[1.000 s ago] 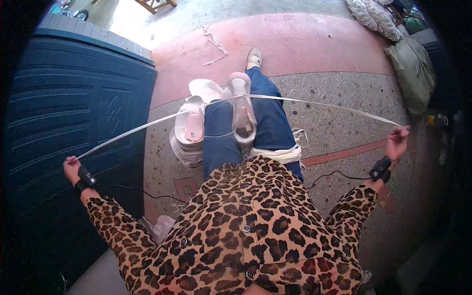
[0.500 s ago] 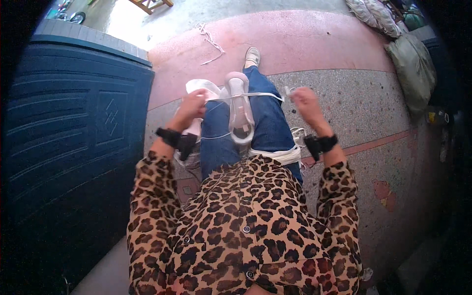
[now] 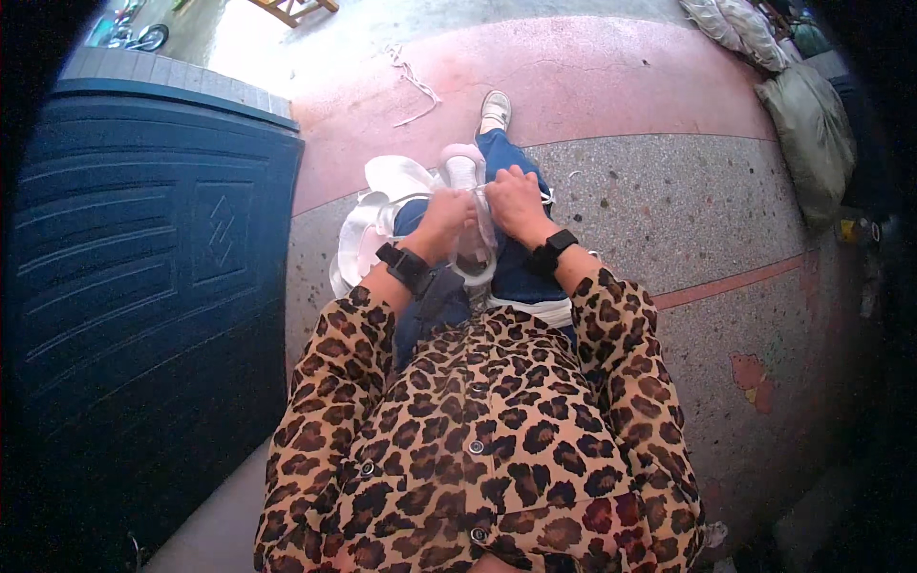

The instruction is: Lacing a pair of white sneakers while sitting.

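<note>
A pale pink and white shoe upper (image 3: 462, 164) lies lengthwise over my legs, its rounded toe pointing away from me. Both hands meet over its middle and hide part of the opening. My left hand (image 3: 445, 220) is closed in a pinch at the upper's left side. On the other side, my right hand (image 3: 517, 202) has its fingers bent and pressed together around a white shoelace (image 3: 547, 198), which shows beyond the knuckles. More white laces (image 3: 540, 311) lie across my right thigh.
Other white shoe uppers (image 3: 392, 176) are heaped beside my left leg. A blue panelled door (image 3: 153, 220) stands close on the left. Loose laces (image 3: 415, 88) lie on the pink floor ahead. Full sacks (image 3: 812, 143) sit at the far right.
My hands were spread wide, with the white lace stretched between them across the upper. They have come together over the upper, and the lace is no longer taut.
</note>
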A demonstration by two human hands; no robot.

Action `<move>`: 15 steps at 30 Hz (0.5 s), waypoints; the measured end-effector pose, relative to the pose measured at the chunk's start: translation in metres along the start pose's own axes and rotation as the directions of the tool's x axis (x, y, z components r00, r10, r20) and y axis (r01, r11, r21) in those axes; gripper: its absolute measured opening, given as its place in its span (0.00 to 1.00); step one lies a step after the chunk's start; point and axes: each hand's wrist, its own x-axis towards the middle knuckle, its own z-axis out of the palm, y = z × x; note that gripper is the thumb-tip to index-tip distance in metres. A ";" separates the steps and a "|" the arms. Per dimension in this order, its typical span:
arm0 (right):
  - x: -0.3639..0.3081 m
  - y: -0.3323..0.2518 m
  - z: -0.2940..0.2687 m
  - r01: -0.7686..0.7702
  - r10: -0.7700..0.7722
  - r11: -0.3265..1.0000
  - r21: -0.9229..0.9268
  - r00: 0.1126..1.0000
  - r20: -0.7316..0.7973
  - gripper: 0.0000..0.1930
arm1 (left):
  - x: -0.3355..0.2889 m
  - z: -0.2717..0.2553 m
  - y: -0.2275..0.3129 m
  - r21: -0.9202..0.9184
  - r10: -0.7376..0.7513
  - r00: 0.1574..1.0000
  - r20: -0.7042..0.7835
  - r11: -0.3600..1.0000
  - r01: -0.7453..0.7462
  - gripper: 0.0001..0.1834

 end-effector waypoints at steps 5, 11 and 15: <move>0.007 0.001 0.006 -0.026 0.026 1.000 0.002 1.000 -0.015 0.06 | -0.013 0.013 0.003 -0.077 0.066 0.998 -0.017 0.995 -0.067 0.09; 0.013 0.000 0.000 0.085 -0.084 0.996 -0.018 0.995 0.044 0.07 | -0.007 0.004 -0.010 -0.116 0.090 0.995 0.046 0.990 -0.084 0.08; 0.014 0.009 0.009 0.138 -0.135 0.987 0.087 0.990 -0.032 0.06 | -0.010 0.010 -0.011 -0.153 0.079 0.997 0.008 0.985 -0.077 0.09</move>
